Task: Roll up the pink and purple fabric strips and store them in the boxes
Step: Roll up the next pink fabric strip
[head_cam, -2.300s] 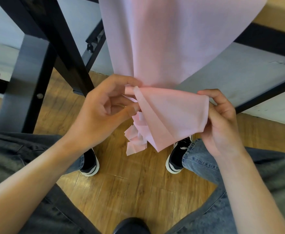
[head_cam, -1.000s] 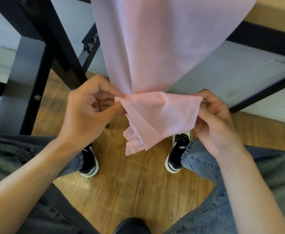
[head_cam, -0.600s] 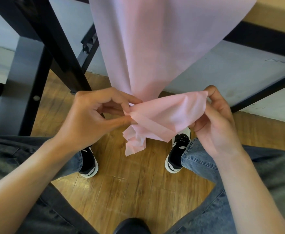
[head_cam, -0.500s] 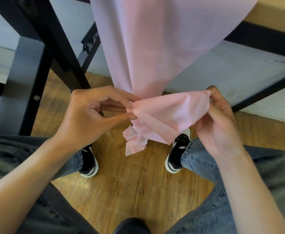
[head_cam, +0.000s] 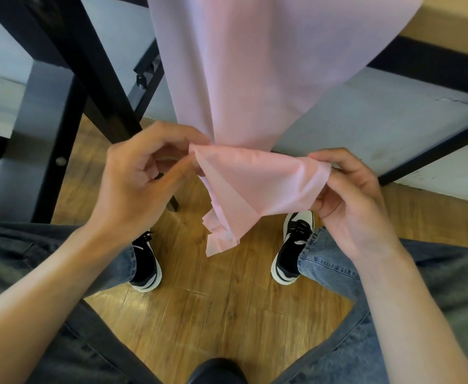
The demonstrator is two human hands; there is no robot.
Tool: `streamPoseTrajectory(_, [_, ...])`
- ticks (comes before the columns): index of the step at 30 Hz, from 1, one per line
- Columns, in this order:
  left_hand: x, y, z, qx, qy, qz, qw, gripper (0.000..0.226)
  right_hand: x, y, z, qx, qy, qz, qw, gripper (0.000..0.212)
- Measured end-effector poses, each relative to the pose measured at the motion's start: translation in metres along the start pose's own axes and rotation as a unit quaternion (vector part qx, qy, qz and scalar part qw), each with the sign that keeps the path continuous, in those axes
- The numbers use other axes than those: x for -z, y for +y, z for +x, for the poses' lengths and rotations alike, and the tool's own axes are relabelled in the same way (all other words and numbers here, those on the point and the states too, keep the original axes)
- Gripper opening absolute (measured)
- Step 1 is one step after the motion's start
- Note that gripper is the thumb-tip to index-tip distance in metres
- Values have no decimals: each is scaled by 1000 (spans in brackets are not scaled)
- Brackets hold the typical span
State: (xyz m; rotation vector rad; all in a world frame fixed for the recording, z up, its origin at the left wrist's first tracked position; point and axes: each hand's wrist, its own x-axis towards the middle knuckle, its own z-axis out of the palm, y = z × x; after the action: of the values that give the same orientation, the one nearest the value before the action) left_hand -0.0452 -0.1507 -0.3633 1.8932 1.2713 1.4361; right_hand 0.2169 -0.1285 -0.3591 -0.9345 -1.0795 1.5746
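Both of your hands still pinch one pink fabric strip (head_cam: 257,187): your left hand (head_cam: 141,184) nips its left corner between thumb and fingers, your right hand (head_cam: 349,195) grips its right edge. Since half a second ago the fold has opened wider and sagged lower between them. The strip hangs down from above, over two black-and-white sneakers (head_cam: 292,250) on the wooden floor (head_cam: 213,314).

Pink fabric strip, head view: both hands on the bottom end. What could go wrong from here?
1. The pink fabric strip is pinched only at its edges by the left hand and the right hand; a slip could let the started roll unwind.
2. Loose folded layers hang below it, so the roll may turn out skewed.
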Motion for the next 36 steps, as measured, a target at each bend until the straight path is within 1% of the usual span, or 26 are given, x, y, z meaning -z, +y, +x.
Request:
streamPoseTrajectory(2, [-1, 2, 0, -4, -7, -4, 1000, 32, 3, -1, 0, -12, -38, 17, 999, 35])
streamPoseTrajectory(4, [-1, 4, 0, -4, -11, -6, 1000, 32, 6, -1, 1, -11, -63, 15, 998, 34])
streamPoseTrajectory(6, [-1, 4, 0, 6, -13, -38, 999, 33, 5, -2, 1, 3, -57, 2, 998, 27])
streamPoseTrajectory(9, [3, 1, 1, 43, -42, -131, 990, 40, 2, -2, 0, 9, -23, -6, 1000, 17])
streamPoseTrajectory(11, [6, 0, 1, 63, -55, -154, 984, 44, 2, -1, 0, 10, -14, -15, 1000, 8])
streamPoseTrajectory(13, [7, 1, 1, 76, -48, -148, 985, 40, 2, 0, 1, 6, -6, -33, 999, 12])
streamPoseTrajectory(15, [7, 2, -1, 81, -43, -123, 988, 30, 1, 0, 1, 1, -12, -48, 999, 14])
streamPoseTrajectory(17, [5, 2, -3, 86, -50, -103, 990, 25, -2, 0, 0, -1, -19, -53, 998, 20])
streamPoseTrajectory(22, [-2, 4, -5, 107, -46, -127, 985, 21, -3, 2, -1, -19, 10, -77, 997, 23])
streamPoseTrajectory(26, [-11, 8, -8, 125, -64, -205, 969, 12, -2, 2, 0, -33, 27, -85, 995, 22])
streamPoseTrajectory(29, [-18, 9, -11, 164, -76, -261, 948, 6, -5, 5, -1, -45, 25, -93, 994, 22])
streamPoseTrajectory(31, [-22, 10, -15, 198, -78, -286, 934, 16, -6, 11, -2, -53, 22, -100, 993, 20])
streamPoseTrajectory(33, [-27, 11, -21, 227, -80, -301, 923, 22, -8, 15, -3, -56, 44, -101, 992, 23])
streamPoseTrajectory(36, [-35, 14, -26, 247, -80, -312, 914, 23, -13, 16, -5, -61, 89, -114, 988, 25])
